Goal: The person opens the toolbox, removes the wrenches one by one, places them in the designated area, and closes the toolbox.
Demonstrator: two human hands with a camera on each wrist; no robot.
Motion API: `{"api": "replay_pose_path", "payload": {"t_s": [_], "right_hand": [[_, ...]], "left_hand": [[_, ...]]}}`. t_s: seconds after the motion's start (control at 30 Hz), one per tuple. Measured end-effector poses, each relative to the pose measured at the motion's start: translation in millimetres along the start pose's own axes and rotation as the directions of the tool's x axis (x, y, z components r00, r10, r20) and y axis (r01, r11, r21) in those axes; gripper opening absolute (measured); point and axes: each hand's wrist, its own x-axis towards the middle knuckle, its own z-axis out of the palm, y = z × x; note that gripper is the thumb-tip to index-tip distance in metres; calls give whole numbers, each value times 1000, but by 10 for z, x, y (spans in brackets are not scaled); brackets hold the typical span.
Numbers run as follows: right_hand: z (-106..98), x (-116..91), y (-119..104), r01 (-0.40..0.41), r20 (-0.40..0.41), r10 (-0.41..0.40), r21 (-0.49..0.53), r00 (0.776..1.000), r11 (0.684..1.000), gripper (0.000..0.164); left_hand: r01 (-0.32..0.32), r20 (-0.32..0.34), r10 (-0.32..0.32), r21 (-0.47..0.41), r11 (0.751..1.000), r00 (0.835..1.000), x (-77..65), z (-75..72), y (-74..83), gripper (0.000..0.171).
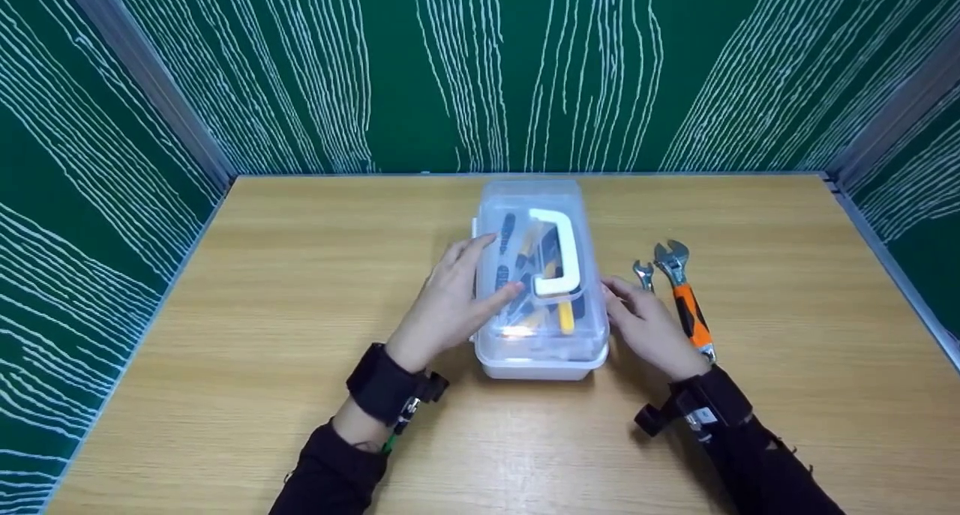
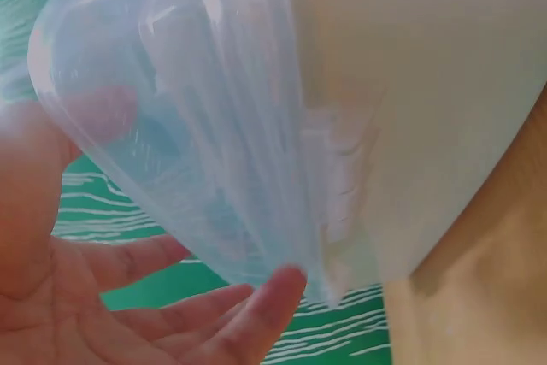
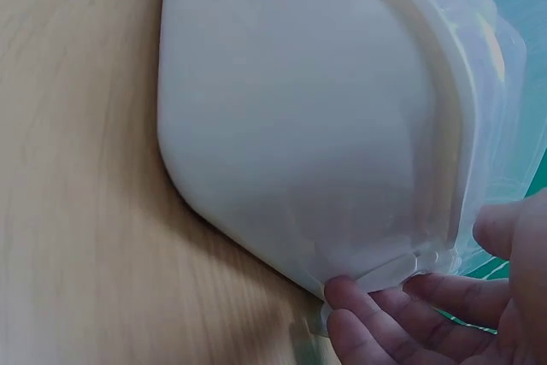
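A toolbox [image 1: 536, 354] with a clear lid and a pale base stands on the table, lid down. Its white handle [image 1: 571, 253] lies on top, and tools with dark and yellow handles show blurrily through the lid. My left hand [image 1: 450, 297] spreads over the lid's left side, thumb on top, fingers loosely extended. At the box's right side, my right hand [image 1: 649, 327] has its fingertips [image 3: 342, 292] at a side latch [image 3: 389, 273], the thumb up by the lid's edge. The left wrist view shows another latch [image 2: 342, 177] on the box's left side.
Right of the box lie an adjustable wrench [image 1: 691, 312] with an orange and black handle and a smaller wrench [image 1: 643, 271], partly hidden behind my right hand. Green panels [image 1: 397, 73] with white wavy lines border the wooden table [image 1: 300, 275] at the back and sides.
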Motion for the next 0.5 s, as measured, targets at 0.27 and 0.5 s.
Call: {"api": "replay_pose_path", "payload": {"t_s": [0.27,0.5], "right_hand": [[14,6,5,-7,21,6,39,1000,999,61],[-17,0,2,-46,47,44,31,998,998,65]], "left_hand": [[69,38,-67,-44,997,997,-10,19,-10,87],[69,28,-68,-52,996,997,-17,32,-1,85]]}}
